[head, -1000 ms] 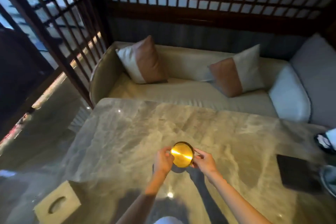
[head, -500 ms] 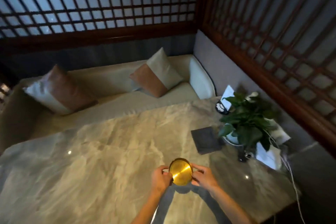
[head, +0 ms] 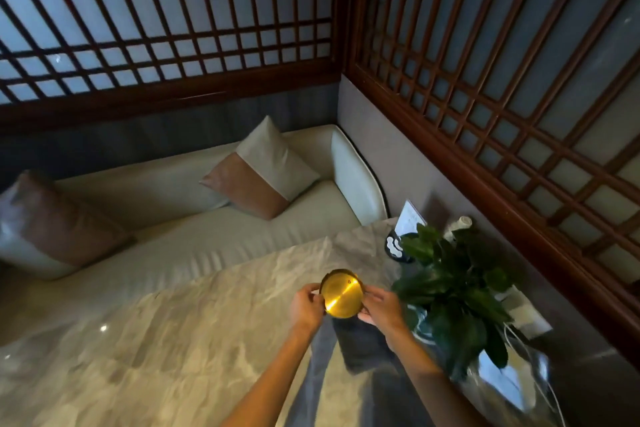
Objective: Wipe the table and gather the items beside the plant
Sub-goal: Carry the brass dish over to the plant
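Two hands meet just right of the frame's center, holding a round gold dish [head: 342, 294] between them. The left hand [head: 306, 308] has its fingers curled and its thumb tip pressed against the dish's left rim, pinching it. The right hand [head: 382, 310] pinches the right rim in the same way, with its fingers bent round the far edge. The dish is tilted so its shiny face looks up at the camera, and a bright streak of light runs across it. It sits over the upper edge of a dark square mat [head: 363, 343] that lies flat on the marble table [head: 173, 340]; whether dish and mat touch cannot be told. Just right of the hands stands a leafy green plant [head: 453, 291], its leaves close to the right wrist. Above the plant in the frame are a white card [head: 409, 218] standing upright, a dark holder with a white pattern [head: 396, 250] and a rolled white cloth [head: 459, 224] (all three near the table's far right corner). A thin white cable [head: 533, 367] trails toward the lower right. Beyond the table, a cream sofa [head: 207, 218] fills the middle left, with one two-tone cushion [head: 263, 170] near center and another cushion [head: 52, 222] at the left edge. Dark wooden lattice screens [head: 485, 80] cover the upper half.
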`<action>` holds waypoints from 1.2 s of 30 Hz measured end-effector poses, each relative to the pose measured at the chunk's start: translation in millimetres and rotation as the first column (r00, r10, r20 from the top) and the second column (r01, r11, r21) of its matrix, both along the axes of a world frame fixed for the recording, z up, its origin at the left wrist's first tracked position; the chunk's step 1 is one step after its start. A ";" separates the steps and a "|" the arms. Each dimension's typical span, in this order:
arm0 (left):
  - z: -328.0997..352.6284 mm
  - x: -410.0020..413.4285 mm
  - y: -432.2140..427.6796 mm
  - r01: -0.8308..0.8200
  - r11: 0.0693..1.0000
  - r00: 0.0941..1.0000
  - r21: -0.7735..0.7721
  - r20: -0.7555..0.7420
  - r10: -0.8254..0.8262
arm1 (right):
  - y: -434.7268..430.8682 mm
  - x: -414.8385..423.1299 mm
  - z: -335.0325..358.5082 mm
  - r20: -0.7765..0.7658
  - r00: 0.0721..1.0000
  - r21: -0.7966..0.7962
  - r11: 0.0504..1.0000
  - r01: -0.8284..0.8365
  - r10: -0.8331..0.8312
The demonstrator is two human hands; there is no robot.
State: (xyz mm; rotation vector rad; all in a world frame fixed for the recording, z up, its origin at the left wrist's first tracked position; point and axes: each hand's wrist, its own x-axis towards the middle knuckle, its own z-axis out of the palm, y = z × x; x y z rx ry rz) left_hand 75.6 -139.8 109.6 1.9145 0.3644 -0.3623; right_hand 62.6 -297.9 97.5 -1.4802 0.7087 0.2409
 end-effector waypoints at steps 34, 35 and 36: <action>-170.2 181.1 -114.3 -0.056 0.993 0.980 0.100 -0.183 0.073 | -80.4 181.5 -188.3 -0.097 0.946 -0.066 0.951 0.303 -0.308; -173.3 180.8 -114.2 -0.063 0.993 0.980 0.099 -0.182 0.080 | -80.3 182.1 -188.8 -0.090 0.946 -0.057 0.950 0.308 -0.313; -177.3 180.4 -113.8 -0.069 0.993 0.979 0.092 -0.184 0.085 | -80.2 182.6 -188.7 -0.089 0.945 -0.052 0.949 0.310 -0.314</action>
